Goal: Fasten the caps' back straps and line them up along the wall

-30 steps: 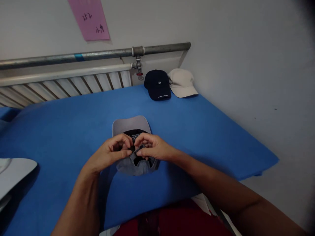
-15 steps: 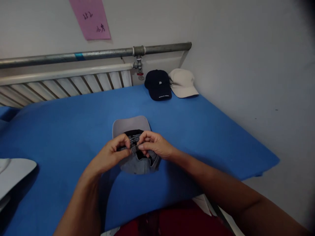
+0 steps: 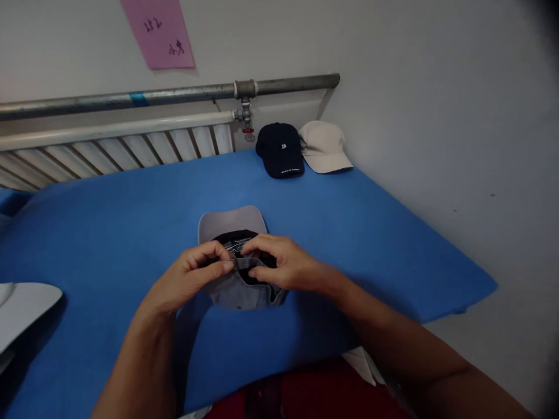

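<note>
A grey baseball cap [image 3: 242,294] lies on the blue-covered table with its brim pointing away from me and its dark lining showing. My left hand [image 3: 192,273] pinches the back strap [image 3: 243,263] of this cap between thumb and fingers. At the strap's right side is my right hand [image 3: 283,262], thumb and forefinger apart, over the cap's rear opening. Whether the right fingertips touch the strap I cannot tell. Part of the cap's right side is hidden behind that hand.
A navy cap [image 3: 279,151] and a cream cap [image 3: 325,145] sit side by side at the back by the wall. A white brimmed item [image 3: 30,305] is at the left edge. Behind the blue table cover [image 3: 349,233] run a radiator [image 3: 131,145] and a metal pipe [image 3: 183,94].
My right thumb and forefinger have spread apart from their pinch on the strap. The strap now spans more plainly across the rear opening. My left hand stays on it.
</note>
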{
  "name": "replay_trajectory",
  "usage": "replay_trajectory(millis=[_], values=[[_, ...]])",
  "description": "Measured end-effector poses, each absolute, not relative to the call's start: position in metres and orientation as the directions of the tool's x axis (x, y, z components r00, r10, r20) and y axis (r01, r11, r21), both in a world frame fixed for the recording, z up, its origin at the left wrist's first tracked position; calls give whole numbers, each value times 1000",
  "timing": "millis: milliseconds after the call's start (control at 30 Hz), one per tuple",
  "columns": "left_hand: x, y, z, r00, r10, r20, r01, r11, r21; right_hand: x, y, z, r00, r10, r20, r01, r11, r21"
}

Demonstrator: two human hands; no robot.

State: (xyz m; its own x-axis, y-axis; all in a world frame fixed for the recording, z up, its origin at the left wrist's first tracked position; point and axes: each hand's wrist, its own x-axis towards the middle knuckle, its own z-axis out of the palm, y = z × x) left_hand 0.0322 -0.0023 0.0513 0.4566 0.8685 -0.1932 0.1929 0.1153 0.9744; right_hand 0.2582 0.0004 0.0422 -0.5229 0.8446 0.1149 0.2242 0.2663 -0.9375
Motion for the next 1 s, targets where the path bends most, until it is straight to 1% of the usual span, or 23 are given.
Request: replay_trajectory(millis=[33, 133, 233, 300, 333, 367, 433, 467, 500, 567, 633, 667, 733, 900, 1000], values=[[29, -2, 51, 464, 867, -182, 173, 112, 978, 261, 0, 45, -553, 829, 84, 208, 235, -949], [23, -2, 51, 474, 866, -160, 137, 107, 985, 267, 2, 49, -648, 762, -18, 73, 39, -997], [22, -3, 51, 504, 851, -147, 104, 109, 988, 272, 6, 49, -728, 684, -32, -36, -85, -996], [24, -3, 52, 522, 842, -134, 82, 107, 991, 274, 6, 51, -771, 637, -17, -77, -121, -990], [25, -4, 52, 523, 843, -125, 72, 103, 992, 274, 5, 54, -762, 647, -2, -80, -97, -992], [26, -4, 52, 516, 848, -118, 64, 99, 993, 273, 3, 56, -729, 685, 22, -59, -31, -998], [28, -4, 53, 498, 860, -113, 64, 94, 994, 266, -4, 61, -608, 786, 116, 59, 190, -980], [29, -4, 53, 494, 861, -122, 73, 99, 992, 262, -8, 63, -554, 812, 183, 136, 306, -942], [30, -4, 54, 492, 860, -134, 85, 106, 991, 257, -13, 64, -523, 813, 255, 203, 410, -889], [31, -5, 56, 496, 855, -152, 104, 115, 988, 247, -20, 64, -525, 761, 380, 278, 576, -769], [33, -7, 59, 514, 844, -151, 108, 111, 988, 241, -24, 63, -549, 698, 461, 310, 681, -663], [33, -7, 60, 526, 837, -149, 109, 108, 988, 239, -24, 62, -558, 678, 479, 324, 709, -626], [33, -8, 62, 554, 817, -158, 112, 116, 987, 238, -24, 61, -563, 666, 489, 342, 727, -596], [30, -7, 60, 571, 797, -195, 135, 144, 980, 241, -23, 60, -597, 647, 474, 343, 740, -579], [27, -8, 59, 570, 795, -208, 153, 146, 977, 242, -23, 57, -582, 662, 474, 353, 730, -586]])
